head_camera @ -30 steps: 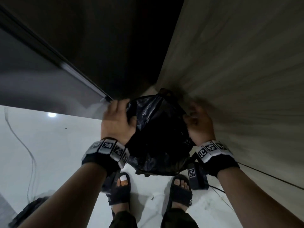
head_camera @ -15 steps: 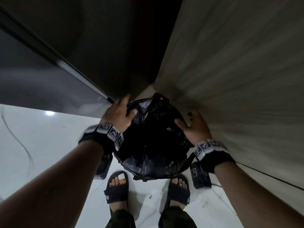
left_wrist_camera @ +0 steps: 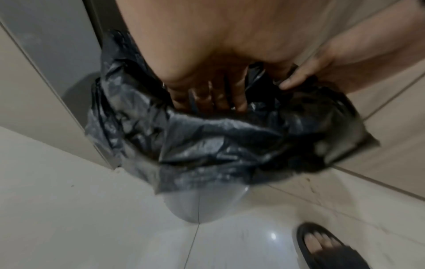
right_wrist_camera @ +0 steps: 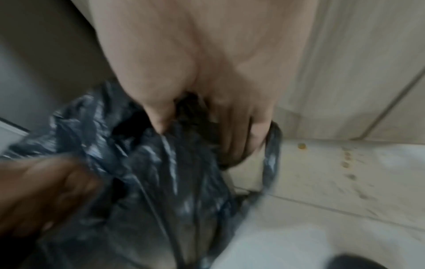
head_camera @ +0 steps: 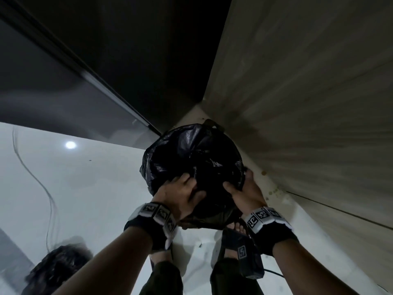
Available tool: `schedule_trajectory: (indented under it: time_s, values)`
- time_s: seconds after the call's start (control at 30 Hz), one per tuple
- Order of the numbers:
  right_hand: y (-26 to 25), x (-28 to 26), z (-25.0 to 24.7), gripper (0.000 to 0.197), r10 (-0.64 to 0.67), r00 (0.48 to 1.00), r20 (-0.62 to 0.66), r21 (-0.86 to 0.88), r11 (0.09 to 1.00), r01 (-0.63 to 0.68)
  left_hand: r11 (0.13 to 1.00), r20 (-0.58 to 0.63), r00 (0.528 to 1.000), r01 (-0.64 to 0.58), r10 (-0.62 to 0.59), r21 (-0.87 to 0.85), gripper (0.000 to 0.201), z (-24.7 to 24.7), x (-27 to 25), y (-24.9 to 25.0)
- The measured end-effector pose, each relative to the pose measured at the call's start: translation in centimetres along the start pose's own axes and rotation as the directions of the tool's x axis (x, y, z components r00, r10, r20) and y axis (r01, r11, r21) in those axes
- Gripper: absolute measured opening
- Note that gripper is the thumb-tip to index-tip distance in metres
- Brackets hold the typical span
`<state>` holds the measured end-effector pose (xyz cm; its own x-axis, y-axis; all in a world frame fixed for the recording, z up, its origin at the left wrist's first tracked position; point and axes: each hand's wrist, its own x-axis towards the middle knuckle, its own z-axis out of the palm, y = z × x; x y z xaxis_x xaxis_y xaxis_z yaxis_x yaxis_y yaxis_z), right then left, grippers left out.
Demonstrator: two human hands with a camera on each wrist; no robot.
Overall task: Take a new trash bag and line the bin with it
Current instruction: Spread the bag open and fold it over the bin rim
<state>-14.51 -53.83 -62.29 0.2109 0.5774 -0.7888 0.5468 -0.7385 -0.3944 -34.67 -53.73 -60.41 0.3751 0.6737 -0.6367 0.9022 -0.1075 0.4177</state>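
A black trash bag (head_camera: 191,154) lies draped over the mouth of a round grey bin (left_wrist_camera: 202,205) in the corner where a dark door meets a pale wood-look wall. My left hand (head_camera: 182,192) grips the plastic at the near left of the rim, its fingers (left_wrist_camera: 214,98) dug into the folds. My right hand (head_camera: 244,188) pinches the bag's edge at the near right, thumb inside and fingers (right_wrist_camera: 239,138) outside. The bag (right_wrist_camera: 161,172) hangs down over the bin's outside (left_wrist_camera: 218,142). Its inside is dark and crumpled.
The pale wall (head_camera: 308,103) runs close along the right, the dark door (head_camera: 138,60) on the left. My feet in black sandals (head_camera: 236,237) stand just before the bin. A crumpled dark bag (head_camera: 55,271) and a thin cable (head_camera: 42,188) lie on the white floor at left.
Both hands have come from the bin's sides to its near rim. The bag now sits lower and is spread round the bin's mouth.
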Motion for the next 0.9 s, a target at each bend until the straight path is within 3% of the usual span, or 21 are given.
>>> schedule_trajectory:
  time_s: [0.07,0.13,0.17,0.2,0.27,0.3,0.33,0.4,0.47,0.5,0.57,0.67,0.73,0.8,0.87,0.9]
  values:
    - [-1.5,-0.8,-0.9,0.078,-0.191,0.948,-0.253,-0.037,0.982,0.188,0.993,-0.006,0.999,0.037,-0.036,0.109,0.042,-0.5,1.8,0.1]
    - [-3.0,-1.1,-1.5,0.077,-0.387,0.840,-0.380,-0.153,0.922,0.355,0.961,0.145,0.988,0.011,-0.053,0.276,0.057,-1.2,2.6,0.0]
    - [-3.5,-1.0,-1.5,0.077,-0.433,0.835,-0.340,-0.204,0.901,0.383,0.938,0.230,0.967,0.022,-0.107,0.345,0.068,-1.4,2.7,-0.1]
    - [-4.0,-0.7,-1.4,0.079,-0.439,0.865,-0.244,-0.265,0.888,0.376,0.923,0.312,0.928,0.075,-0.203,0.377,0.078,-1.2,2.7,-0.4]
    - [-4.2,-0.1,-1.0,0.087,-0.360,0.931,-0.063,-0.434,0.850,0.299,0.926,0.405,0.847,0.238,-0.345,0.292,0.077,-0.7,2.6,-0.8]
    - [-4.3,0.1,-0.9,0.091,-0.344,0.937,-0.059,-0.505,0.820,0.269,0.934,0.412,0.844,0.266,-0.344,0.237,0.072,-0.3,2.6,-1.0]
    - [-4.5,0.1,-0.8,0.093,-0.374,0.923,-0.094,-0.552,0.791,0.264,0.946,0.400,0.860,0.255,-0.317,0.201,0.069,-0.1,2.8,-1.1]
    - [-5.3,-0.1,-0.4,0.084,-0.545,0.830,-0.117,-0.627,0.689,0.364,0.969,0.251,0.950,0.133,-0.185,0.209,0.057,-0.8,3.4,-1.2]
    - [-6.3,-0.5,0.6,0.058,-0.667,0.741,0.078,-0.716,0.479,0.507,0.958,0.067,0.996,0.034,-0.056,0.285,0.041,-2.4,4.3,-0.9]
    - [-6.7,-0.7,1.2,0.045,-0.644,0.731,0.228,-0.753,0.359,0.551,0.936,0.028,0.999,0.014,-0.025,0.351,0.043,-3.0,4.6,-0.9]
    - [-6.7,-0.9,2.2,0.030,-0.426,0.784,0.451,-0.807,0.181,0.563,0.852,0.107,0.992,0.004,-0.070,0.523,0.064,-3.6,4.6,-1.1]
    - [-5.2,0.5,2.4,0.054,-0.096,0.868,0.488,-0.873,-0.036,0.487,0.663,0.154,0.970,0.009,-0.186,0.749,0.085,-1.9,3.7,-3.1]
    - [-4.5,1.1,2.2,0.068,-0.009,0.878,0.478,-0.866,-0.173,0.469,0.647,0.150,0.965,0.027,-0.216,0.762,0.088,-0.8,3.4,-4.4]
    - [-4.4,1.4,2.3,0.074,0.006,0.886,0.463,-0.877,-0.143,0.459,0.672,0.169,0.958,0.032,-0.232,0.740,0.098,-0.5,3.5,-4.8]
    - [-5.4,0.7,2.2,0.070,-0.129,0.873,0.470,-0.877,0.042,0.479,0.757,0.191,0.959,0.034,-0.208,0.652,0.101,-1.5,3.5,-3.6]
    - [-6.3,0.2,2.0,0.060,-0.258,0.851,0.457,-0.850,0.153,0.504,0.826,0.161,0.976,0.031,-0.146,0.563,0.088,-2.5,3.3,-2.6]
